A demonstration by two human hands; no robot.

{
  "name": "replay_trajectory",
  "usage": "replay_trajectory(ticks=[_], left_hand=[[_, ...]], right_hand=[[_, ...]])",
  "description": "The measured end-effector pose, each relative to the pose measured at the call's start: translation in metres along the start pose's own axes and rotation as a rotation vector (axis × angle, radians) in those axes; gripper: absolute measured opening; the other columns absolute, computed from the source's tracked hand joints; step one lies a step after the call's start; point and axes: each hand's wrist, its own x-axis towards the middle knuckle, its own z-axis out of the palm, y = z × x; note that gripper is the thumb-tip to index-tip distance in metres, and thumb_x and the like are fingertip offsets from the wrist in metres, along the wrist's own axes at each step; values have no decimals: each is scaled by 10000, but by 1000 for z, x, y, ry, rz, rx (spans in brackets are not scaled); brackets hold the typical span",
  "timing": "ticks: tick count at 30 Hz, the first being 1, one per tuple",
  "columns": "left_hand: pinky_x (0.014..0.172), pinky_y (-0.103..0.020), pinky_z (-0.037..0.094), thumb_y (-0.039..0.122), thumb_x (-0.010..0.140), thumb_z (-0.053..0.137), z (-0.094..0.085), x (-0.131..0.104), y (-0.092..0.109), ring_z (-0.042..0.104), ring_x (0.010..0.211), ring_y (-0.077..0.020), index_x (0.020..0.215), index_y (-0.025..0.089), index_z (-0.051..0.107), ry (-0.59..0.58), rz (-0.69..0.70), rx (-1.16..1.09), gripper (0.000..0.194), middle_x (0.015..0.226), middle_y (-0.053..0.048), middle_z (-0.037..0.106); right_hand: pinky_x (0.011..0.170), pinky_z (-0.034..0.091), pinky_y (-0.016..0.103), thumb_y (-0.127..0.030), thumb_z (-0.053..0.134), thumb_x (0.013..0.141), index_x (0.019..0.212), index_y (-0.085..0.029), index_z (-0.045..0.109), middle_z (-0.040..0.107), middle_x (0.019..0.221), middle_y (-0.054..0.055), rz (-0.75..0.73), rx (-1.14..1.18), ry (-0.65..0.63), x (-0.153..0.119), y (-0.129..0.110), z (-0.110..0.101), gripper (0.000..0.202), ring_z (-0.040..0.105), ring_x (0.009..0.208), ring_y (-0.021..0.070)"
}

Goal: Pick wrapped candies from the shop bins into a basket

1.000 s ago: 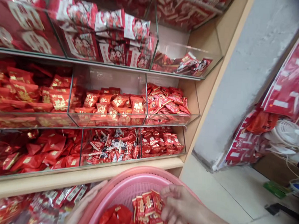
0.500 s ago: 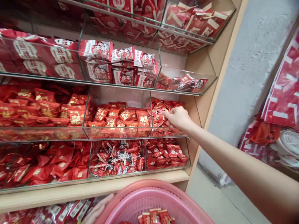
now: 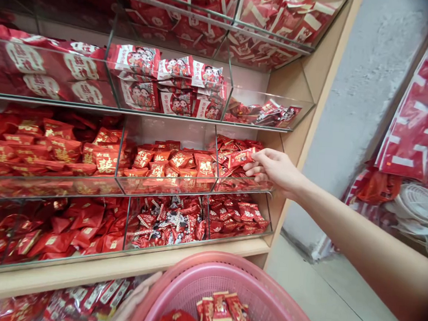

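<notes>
Shelf bins w/ glass fronts, sorted red packets. R hand at the middle shelf, near its right end: grip nearly closed, thumb and fingertips pinching one small red packet by its right end, prob. so the rest stays free of the pile in the bin. Packet lies just above/in front of that pile, printed face toward the viewer. L hand against the outer left side of the pink basket, below the lowest shelf's front edge, presumably to steady it; fingers extended, no closed grip visible, lower part cut off. Basket sits close to the shelf front, prob. for a short reach; gold-trimmed packets inside.
</notes>
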Motion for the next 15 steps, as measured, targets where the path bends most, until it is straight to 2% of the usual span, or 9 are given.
replay_trajectory(ticks=[4,8,9,12,14,15], left_hand=[[982,-417,423,446,869,492,-1,3,-2,533,1147,-231,1162,211,583,-29,-58,-41,386,1278,-63,557],[1038,-328,389,505,826,494,-14,-3,3,458,1253,-222,1196,296,591,-141,-114,-100,435,1338,23,529],[1058,-322,363,495,802,538,-18,-6,8,438,1270,-224,1179,283,608,-162,-122,-61,438,1346,14,521],[1100,-391,284,521,703,653,-24,-14,32,419,1279,-270,1100,252,665,-71,-149,235,480,1290,-30,573],[1098,-428,270,538,652,690,-16,-18,53,465,1229,-300,1035,229,697,-8,-55,388,492,1211,-51,629],[1078,-425,303,542,667,674,-8,-19,64,503,1186,-298,1027,221,700,-22,-1,417,483,1183,-55,645]], right_hand=[[472,483,174,-239,601,796,745,-184,498,693,706,39,55,120,-4,-50,29,-21,127,652,588,127],[517,486,207,-312,621,773,734,-185,502,701,776,47,262,128,-133,-116,77,-31,178,661,661,148],[527,487,214,-323,620,773,717,-184,495,700,779,51,315,126,-169,-131,89,-31,195,659,663,149],[529,483,226,-356,637,754,675,-185,474,694,737,49,424,152,-241,-166,120,-27,250,644,611,140],[524,480,227,-370,649,745,665,-187,472,684,687,36,458,194,-269,-181,134,-21,266,642,594,141],[534,484,230,-375,651,746,664,-188,472,678,667,28,471,216,-279,-186,138,-18,271,648,605,146]])
